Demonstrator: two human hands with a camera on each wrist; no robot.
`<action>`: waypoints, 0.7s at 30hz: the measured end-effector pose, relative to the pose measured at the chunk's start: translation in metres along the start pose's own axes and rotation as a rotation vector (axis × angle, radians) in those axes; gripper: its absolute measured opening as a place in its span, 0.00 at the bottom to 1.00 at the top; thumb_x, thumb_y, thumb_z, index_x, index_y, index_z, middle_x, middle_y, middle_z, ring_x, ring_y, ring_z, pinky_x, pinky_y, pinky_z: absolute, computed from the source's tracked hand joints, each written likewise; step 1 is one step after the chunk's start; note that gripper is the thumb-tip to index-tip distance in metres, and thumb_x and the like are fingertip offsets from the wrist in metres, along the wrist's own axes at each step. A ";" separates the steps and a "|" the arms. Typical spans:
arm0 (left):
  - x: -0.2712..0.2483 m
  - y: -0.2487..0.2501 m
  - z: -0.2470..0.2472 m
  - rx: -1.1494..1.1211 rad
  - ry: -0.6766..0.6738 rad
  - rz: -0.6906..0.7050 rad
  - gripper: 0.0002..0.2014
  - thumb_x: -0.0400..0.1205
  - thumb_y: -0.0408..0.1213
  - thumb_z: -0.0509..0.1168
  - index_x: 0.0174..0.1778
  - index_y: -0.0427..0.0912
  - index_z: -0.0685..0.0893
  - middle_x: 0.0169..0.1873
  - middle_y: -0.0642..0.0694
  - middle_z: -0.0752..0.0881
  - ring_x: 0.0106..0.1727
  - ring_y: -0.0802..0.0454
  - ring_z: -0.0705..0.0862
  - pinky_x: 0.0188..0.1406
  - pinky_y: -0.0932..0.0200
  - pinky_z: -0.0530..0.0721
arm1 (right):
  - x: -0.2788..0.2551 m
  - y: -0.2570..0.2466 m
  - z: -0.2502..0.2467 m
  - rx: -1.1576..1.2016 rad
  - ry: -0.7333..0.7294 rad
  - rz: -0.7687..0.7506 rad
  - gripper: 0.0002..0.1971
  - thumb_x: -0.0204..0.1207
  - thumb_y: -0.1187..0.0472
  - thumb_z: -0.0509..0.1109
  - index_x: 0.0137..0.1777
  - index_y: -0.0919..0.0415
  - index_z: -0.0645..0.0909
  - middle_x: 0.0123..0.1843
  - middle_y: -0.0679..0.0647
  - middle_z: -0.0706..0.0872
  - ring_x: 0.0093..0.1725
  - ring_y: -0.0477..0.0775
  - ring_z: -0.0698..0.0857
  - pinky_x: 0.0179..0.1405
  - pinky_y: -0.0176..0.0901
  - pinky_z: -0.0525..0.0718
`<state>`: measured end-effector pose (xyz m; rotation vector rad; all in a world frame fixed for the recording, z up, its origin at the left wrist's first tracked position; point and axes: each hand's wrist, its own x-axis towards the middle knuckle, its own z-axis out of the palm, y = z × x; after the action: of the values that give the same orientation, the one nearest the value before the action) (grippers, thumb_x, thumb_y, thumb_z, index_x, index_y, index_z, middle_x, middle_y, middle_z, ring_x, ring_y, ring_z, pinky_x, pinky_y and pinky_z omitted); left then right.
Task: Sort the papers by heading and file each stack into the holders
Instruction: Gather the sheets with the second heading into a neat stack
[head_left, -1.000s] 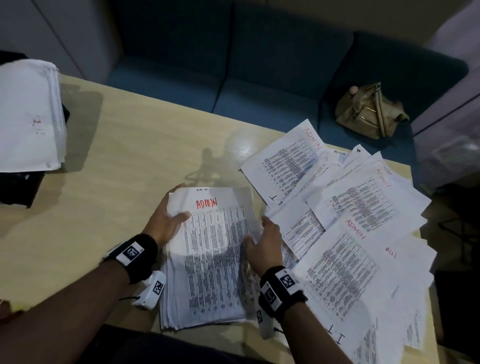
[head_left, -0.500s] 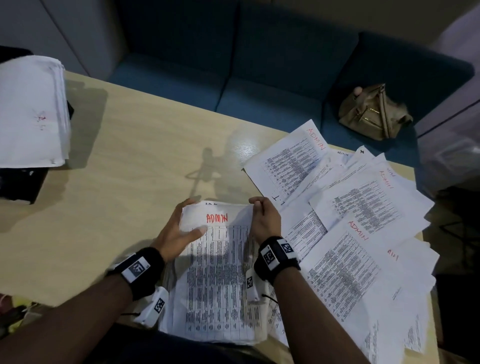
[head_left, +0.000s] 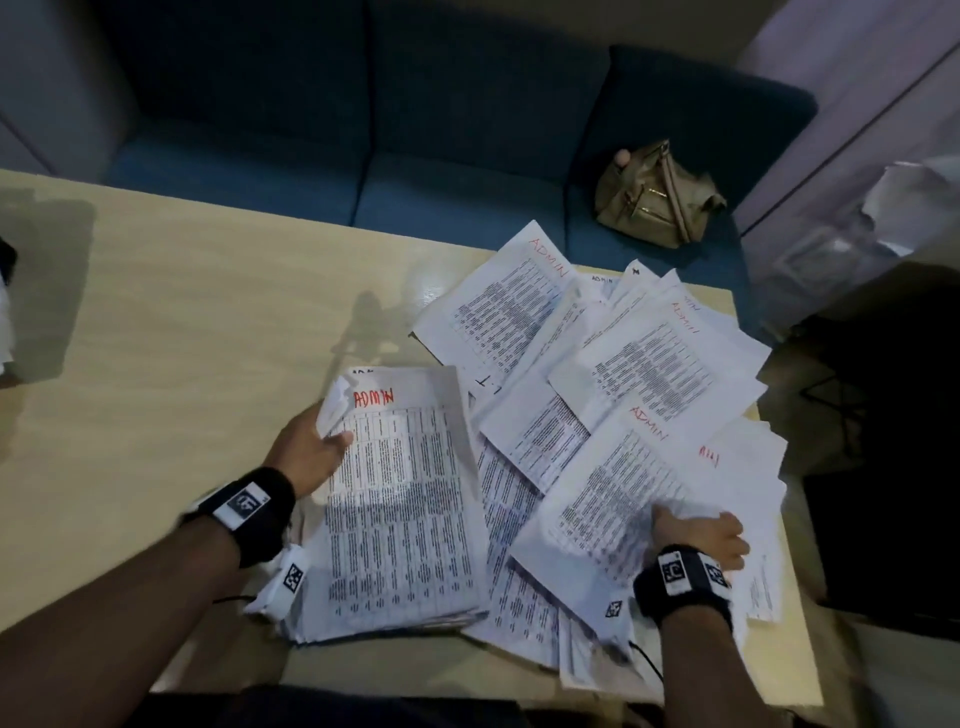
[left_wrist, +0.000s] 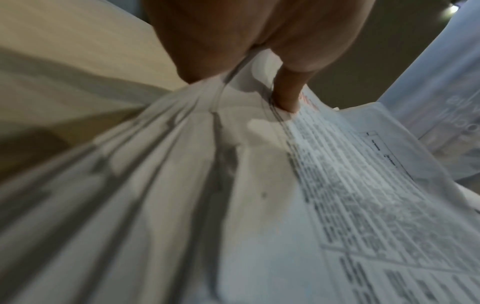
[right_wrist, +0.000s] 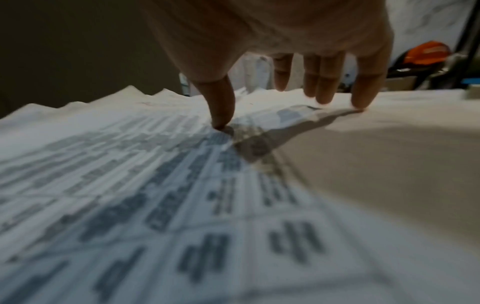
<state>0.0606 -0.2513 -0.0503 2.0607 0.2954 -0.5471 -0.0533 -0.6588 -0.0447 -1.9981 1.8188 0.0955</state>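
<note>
Left hand (head_left: 311, 452) has its grip clamped on the upper left edge of one squared-up stack (head_left: 405, 499), thumb on top, fingers tucked under, top sheet headed ADMIN in red. Right hand (head_left: 701, 535) isn't gripping anything, its fingers (right_wrist: 221, 107) are straight and spread, tips pressing down on the loose sheets (head_left: 623, 415) fanned out just right of the stack. That's one tidy stack and one messy spread, with four red ADMIN headings readable in the spread, the rest too overlapped to count. All of it sits on a pale wood tabletop (head_left: 182, 322). Behind it there's a dark blue sofa (head_left: 415, 130) with one tan handbag (head_left: 654, 197) on the seat. Room's pretty dim.
</note>
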 end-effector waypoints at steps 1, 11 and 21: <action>0.003 0.000 0.002 0.017 -0.003 -0.002 0.28 0.84 0.36 0.64 0.80 0.54 0.66 0.70 0.47 0.80 0.40 0.55 0.83 0.31 0.62 0.80 | 0.004 0.008 0.000 -0.002 -0.021 0.001 0.44 0.66 0.49 0.80 0.74 0.67 0.61 0.74 0.70 0.65 0.74 0.70 0.66 0.71 0.63 0.66; 0.013 0.001 -0.004 0.058 -0.077 -0.045 0.30 0.82 0.41 0.66 0.80 0.51 0.66 0.76 0.48 0.73 0.70 0.42 0.77 0.66 0.47 0.73 | 0.017 0.016 -0.024 0.207 -0.119 -0.194 0.15 0.79 0.56 0.67 0.58 0.66 0.81 0.60 0.68 0.86 0.58 0.69 0.83 0.59 0.54 0.81; 0.014 -0.001 -0.002 0.092 -0.061 -0.060 0.32 0.83 0.41 0.65 0.82 0.51 0.60 0.79 0.47 0.69 0.74 0.42 0.75 0.72 0.46 0.69 | 0.063 -0.090 -0.024 0.131 -0.144 -0.226 0.33 0.84 0.45 0.56 0.68 0.81 0.73 0.68 0.77 0.77 0.69 0.74 0.76 0.67 0.56 0.74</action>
<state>0.0731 -0.2495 -0.0567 2.1246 0.3023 -0.6696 0.0362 -0.7226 -0.0196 -2.0328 1.4632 0.0488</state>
